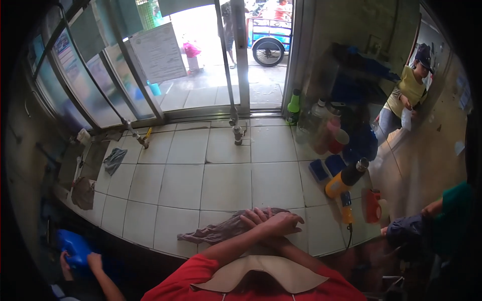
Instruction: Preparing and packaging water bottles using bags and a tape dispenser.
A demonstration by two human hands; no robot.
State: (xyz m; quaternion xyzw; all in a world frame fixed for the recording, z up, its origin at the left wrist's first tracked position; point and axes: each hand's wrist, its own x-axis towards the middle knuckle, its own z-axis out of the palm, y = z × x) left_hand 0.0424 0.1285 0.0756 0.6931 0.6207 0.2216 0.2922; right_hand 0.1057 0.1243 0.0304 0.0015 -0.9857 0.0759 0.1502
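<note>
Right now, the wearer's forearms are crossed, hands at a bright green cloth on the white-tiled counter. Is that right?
Not quite: the cloth is dull grey-brown, not bright green, as the head view shows. The rest holds: forearms crossed, left hand and right hand at it, on the white-tiled counter.

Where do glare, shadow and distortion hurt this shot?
Head view: daylight blows out the pavement outside; head view, right: shadow swallows detail in the dark blue bundle; head view, rim: fisheye bows the tiled counter edge, corners black; head view, lower centre: right hand on grey-brown cloth reads clearly.
</note>
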